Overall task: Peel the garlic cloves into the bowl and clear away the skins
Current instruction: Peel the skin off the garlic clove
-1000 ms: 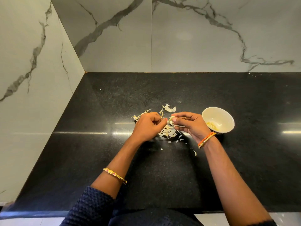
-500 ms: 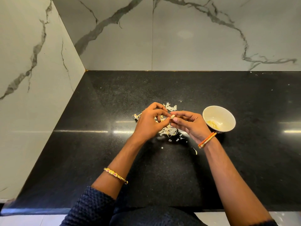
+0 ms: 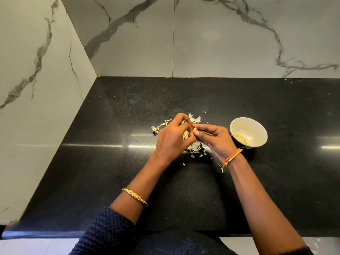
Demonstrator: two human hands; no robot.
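Both hands meet over a pile of papery garlic skins (image 3: 195, 146) on the black countertop (image 3: 110, 162). My right hand (image 3: 214, 139) pinches a small pale garlic clove (image 3: 194, 129) between thumb and fingers. My left hand (image 3: 173, 138) has its fingers curled against the same clove, pinching at its skin. A cream bowl (image 3: 256, 126) stands just right of my right hand, with peeled cloves (image 3: 241, 138) lying in its bottom. More skins and a dry stalk (image 3: 161, 125) lie behind my left hand.
Marble walls (image 3: 211, 37) close off the counter at the back and on the left. Small skin flakes (image 3: 220, 168) are scattered near my right wrist. The counter's front edge (image 3: 55, 234) runs just before my body.
Both hands have stayed over the skin pile, working the clove between them. My left fingers have shifted on the clove. The bowl has not moved.
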